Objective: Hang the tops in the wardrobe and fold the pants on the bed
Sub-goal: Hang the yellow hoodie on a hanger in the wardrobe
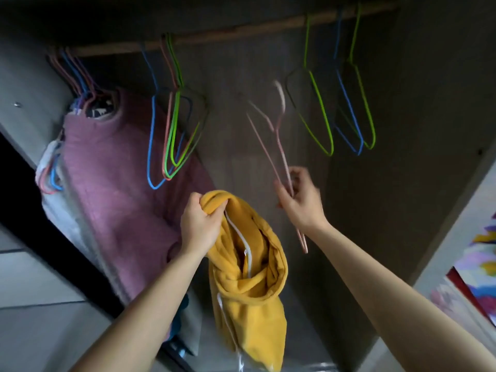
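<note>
Left hand (200, 224) clutches the hoodie (249, 277); right hand (300, 202), at three o'clock, pinches the hanger (302, 242): feed it through the neck.

No text, label or number can be read. The yellow top (249, 304) shows no legible tag, and the colourful cloth (480, 267) at four o'clock bears only blurred patterns.

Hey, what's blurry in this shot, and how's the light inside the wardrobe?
Head view: the pink hanger held by the right hand is streaked with motion blur and its hook looks ghosted. The yellow top gripped by the left hand is fairly sharp. The wardrobe interior is dim and the rail barely lit.
</note>
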Tool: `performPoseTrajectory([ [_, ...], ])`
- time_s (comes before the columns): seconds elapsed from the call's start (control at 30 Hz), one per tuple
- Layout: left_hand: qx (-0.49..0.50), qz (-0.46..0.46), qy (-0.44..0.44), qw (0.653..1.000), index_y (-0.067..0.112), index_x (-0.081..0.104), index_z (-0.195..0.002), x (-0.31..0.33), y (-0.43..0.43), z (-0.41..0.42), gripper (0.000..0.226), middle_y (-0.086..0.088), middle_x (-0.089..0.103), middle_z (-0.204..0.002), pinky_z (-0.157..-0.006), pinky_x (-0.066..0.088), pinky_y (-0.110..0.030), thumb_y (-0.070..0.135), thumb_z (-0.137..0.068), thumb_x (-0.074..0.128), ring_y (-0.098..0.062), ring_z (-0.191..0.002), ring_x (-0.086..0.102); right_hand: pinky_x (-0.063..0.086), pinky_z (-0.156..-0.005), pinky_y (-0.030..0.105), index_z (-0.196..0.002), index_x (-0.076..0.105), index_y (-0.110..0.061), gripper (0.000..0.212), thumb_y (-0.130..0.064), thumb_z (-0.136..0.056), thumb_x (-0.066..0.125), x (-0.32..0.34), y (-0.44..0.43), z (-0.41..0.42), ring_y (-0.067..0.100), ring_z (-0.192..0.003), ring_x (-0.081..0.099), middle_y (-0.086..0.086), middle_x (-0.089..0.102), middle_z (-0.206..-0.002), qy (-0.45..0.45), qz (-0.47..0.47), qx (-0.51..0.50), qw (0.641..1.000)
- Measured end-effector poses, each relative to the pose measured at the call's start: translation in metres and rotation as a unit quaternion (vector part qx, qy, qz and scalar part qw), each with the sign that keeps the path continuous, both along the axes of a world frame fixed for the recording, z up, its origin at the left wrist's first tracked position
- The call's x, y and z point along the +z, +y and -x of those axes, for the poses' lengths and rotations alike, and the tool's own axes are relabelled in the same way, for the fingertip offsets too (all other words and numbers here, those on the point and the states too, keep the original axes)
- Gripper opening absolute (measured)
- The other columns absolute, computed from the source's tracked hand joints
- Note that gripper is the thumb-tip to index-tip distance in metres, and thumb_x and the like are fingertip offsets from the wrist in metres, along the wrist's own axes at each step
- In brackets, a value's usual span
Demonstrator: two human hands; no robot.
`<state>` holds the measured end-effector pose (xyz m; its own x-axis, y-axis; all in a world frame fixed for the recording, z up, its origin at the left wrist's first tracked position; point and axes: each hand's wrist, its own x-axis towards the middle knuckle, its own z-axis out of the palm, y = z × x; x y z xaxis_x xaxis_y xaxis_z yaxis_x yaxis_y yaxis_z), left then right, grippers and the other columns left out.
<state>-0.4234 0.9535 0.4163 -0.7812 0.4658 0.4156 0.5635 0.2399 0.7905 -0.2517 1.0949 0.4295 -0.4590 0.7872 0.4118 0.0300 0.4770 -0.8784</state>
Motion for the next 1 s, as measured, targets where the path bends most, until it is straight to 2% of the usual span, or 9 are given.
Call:
performPoseTrajectory([
  [0.07,-0.023,0.010,0.002,1.000,0.027,0.050,-0.078,-0.005,-0.005,0.006,0.032,0.012,0.060,-0.077,-0.060,0.044,-0.026,0.044,-0.081,0.076,-0.003,-0.071,0.058,0.061,-0.069,0.039,-0.134,0.046,-0.024,0.047,-0.039,-0.094,0.066,-0.021,-0.011,-0.004,0.013,-0.068,0.068,0.000,0.067,-0.082,-0.035,0.040,-0.029,0.998],
  [0.13,-0.035,0.021,0.005,0.999,0.030,0.048,-0.078,-0.010,-0.014,0.013,0.033,0.015,0.058,-0.077,-0.056,0.038,-0.018,0.046,-0.079,0.076,0.001,-0.069,0.055,0.058,-0.070,0.031,-0.135,0.051,-0.023,0.047,-0.044,-0.095,0.063,-0.036,-0.025,-0.006,0.006,-0.076,0.066,-0.005,0.069,-0.092,-0.080,0.042,-0.081,0.993],
  [0.23,-0.058,0.039,-0.004,0.998,0.029,0.048,-0.087,-0.026,-0.026,0.029,0.036,0.017,0.055,-0.081,-0.062,0.043,-0.027,0.042,-0.076,0.079,-0.007,-0.072,0.055,0.049,-0.062,0.032,-0.107,0.068,-0.028,0.023,-0.045,-0.100,0.054,-0.057,-0.051,-0.013,0.004,-0.067,0.060,-0.007,0.067,-0.077,-0.114,0.055,-0.132,0.983],
  [0.37,-0.083,0.075,-0.026,0.993,0.024,0.048,-0.096,-0.052,-0.033,0.047,0.041,0.010,0.056,-0.088,-0.077,0.046,-0.032,0.032,-0.075,0.082,-0.019,-0.085,0.056,0.035,-0.053,0.024,-0.092,0.073,-0.031,0.028,-0.041,-0.103,0.050,-0.084,-0.100,-0.034,0.005,-0.050,0.046,-0.009,0.054,-0.053,-0.100,0.033,-0.176,0.979],
  [0.53,-0.081,0.102,-0.083,0.988,0.022,0.047,-0.100,-0.078,-0.033,0.058,0.041,0.000,0.057,-0.103,-0.084,0.045,-0.033,0.029,-0.078,0.080,-0.027,-0.099,0.059,0.038,-0.057,0.013,-0.078,0.064,-0.034,0.013,-0.035,-0.085,0.054,-0.102,-0.154,-0.060,0.006,-0.063,0.056,-0.014,0.064,-0.076,-0.120,0.033,-0.181,0.976],
  [0.67,-0.058,0.128,-0.079,0.987,0.022,0.046,-0.103,-0.085,-0.033,0.058,0.042,-0.010,0.062,-0.115,-0.085,0.045,-0.035,0.029,-0.079,0.079,-0.032,-0.105,0.060,0.043,-0.059,0.028,-0.062,0.053,-0.030,0.042,-0.058,-0.092,0.057,-0.119,-0.177,-0.076,0.013,-0.058,0.056,-0.011,0.063,-0.071,-0.202,0.045,-0.162,0.965],
  [0.77,-0.047,0.135,-0.055,0.988,0.021,0.043,-0.099,-0.081,-0.035,0.058,0.041,-0.011,0.063,-0.112,-0.079,0.043,-0.033,0.027,-0.080,0.079,-0.033,-0.103,0.061,0.040,-0.053,0.034,-0.081,0.067,-0.022,0.042,-0.055,-0.098,0.048,-0.130,-0.187,-0.091,0.011,-0.048,0.047,-0.006,0.052,-0.052,-0.221,0.062,-0.114,0.966],
  [0.9,-0.061,0.143,-0.013,0.988,0.022,0.043,-0.097,-0.069,-0.038,0.050,0.040,-0.008,0.063,-0.104,-0.078,0.045,-0.036,0.022,-0.078,0.079,-0.032,-0.096,0.060,0.046,-0.058,0.038,-0.084,0.069,-0.021,0.037,-0.048,-0.100,0.049,-0.133,-0.190,-0.096,0.017,-0.057,0.055,-0.004,0.060,-0.059,-0.297,0.058,-0.044,0.952],
  [1.0,-0.120,0.141,0.009,0.983,0.024,0.043,-0.097,-0.058,-0.042,0.032,0.041,0.003,0.055,-0.094,-0.070,0.042,-0.029,0.016,-0.074,0.076,-0.022,-0.087,0.055,0.044,-0.060,0.041,-0.081,0.067,-0.010,0.042,-0.041,-0.102,0.050,-0.124,-0.187,-0.075,0.020,-0.059,0.050,0.000,0.058,-0.061,-0.257,0.081,-0.025,0.963],
])
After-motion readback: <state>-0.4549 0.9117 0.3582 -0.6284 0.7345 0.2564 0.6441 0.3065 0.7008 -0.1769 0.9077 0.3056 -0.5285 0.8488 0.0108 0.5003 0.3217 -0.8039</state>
